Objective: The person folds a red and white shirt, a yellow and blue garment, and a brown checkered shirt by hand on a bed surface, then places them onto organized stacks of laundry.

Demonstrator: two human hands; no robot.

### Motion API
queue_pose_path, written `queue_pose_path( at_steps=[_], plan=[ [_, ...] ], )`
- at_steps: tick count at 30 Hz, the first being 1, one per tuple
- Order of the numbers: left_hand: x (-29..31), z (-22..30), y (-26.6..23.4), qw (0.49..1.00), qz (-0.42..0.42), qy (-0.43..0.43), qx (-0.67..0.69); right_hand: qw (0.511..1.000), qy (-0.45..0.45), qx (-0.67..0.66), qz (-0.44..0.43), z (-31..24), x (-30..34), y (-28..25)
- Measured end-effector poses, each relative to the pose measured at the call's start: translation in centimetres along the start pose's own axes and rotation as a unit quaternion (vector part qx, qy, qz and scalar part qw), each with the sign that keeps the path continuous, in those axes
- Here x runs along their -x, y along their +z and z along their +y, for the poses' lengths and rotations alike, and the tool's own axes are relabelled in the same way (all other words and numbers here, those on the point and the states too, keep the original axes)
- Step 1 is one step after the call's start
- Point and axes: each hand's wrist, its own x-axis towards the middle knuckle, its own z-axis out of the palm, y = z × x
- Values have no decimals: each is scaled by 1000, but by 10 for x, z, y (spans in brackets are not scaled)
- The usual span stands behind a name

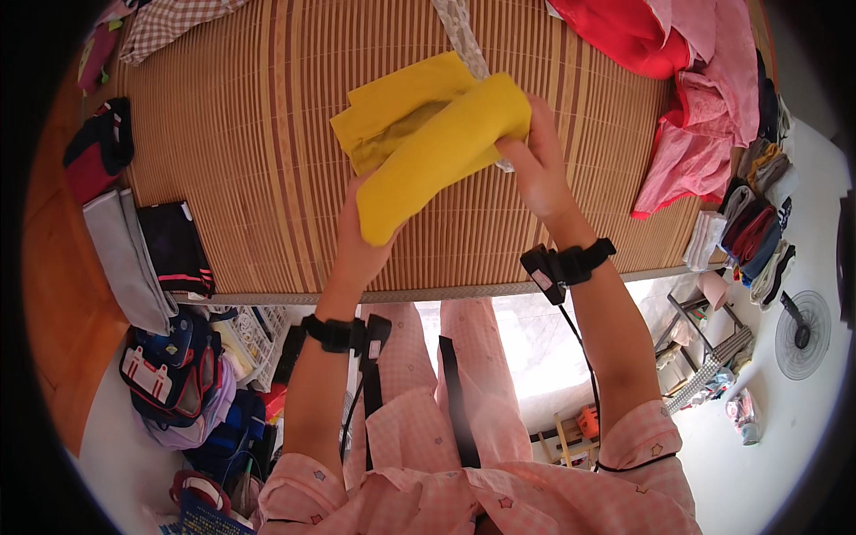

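Both hands hold a folded mustard-yellow cloth garment (428,134) above the middle of a woven bamboo slat mat (259,125) that covers the bed. The L hand (361,241) grips the near, lower end of the folded roll, fingers wrapped under and round the fabric w/ the thumb on top (only part of the fingers shows, the rest is behind the cloth). The R hand (535,165) pinches the far, upper end, fingers together and closed on the fabric edge. A looser flap of the same cloth lies underneath, touching the mat.

A narrow patterned grey-white fabric strip (459,31) runs from the top edge down behind the garment. Top right: a heap of red and pink clothes (687,80), well apart from the hands. At the mat's R edge, a stack of folded clothes in mixed colours (758,223). Left side: a folded black cloth w/ pink trim (174,245) beside a folded grey cloth (125,259), and a red-and-black item (98,147) further up. Top left corner: a checked cloth (169,22). On the floor at left are bags (178,374); a round white fan (802,334) stands at right.
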Motion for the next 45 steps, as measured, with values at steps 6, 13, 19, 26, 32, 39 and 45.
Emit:
queue_pose_path(
  at_steps=[6, 13, 19, 26, 32, 39, 45],
  plan=[
    [-2, -13, -21, 968, -38, -204, 140, 984, 128, -89, -80, -28, -19, 16],
    [-42, -10, -26, 897, 20, -219, 384, 909, 316, -65, -263, -8, -44, 17],
    [-49, -10, -19, 926, 66, -224, 295, 950, 179, 212, -140, 4, -16, 39],
    [-61, -2, 5, 955, 198, -218, 21, 896, 64, 431, 89, 19, 5, 55],
    [-53, -8, -19, 927, 220, 6, -303, 881, 467, 59, 36, -22, 51, 43],
    [-119, -1, -26, 900, -49, 158, -403, 778, 488, -366, 148, -24, 36, 102],
    [-126, -1, -26, 911, -64, 132, -385, 839, 304, -399, 213, -26, 21, 142]
  ],
)
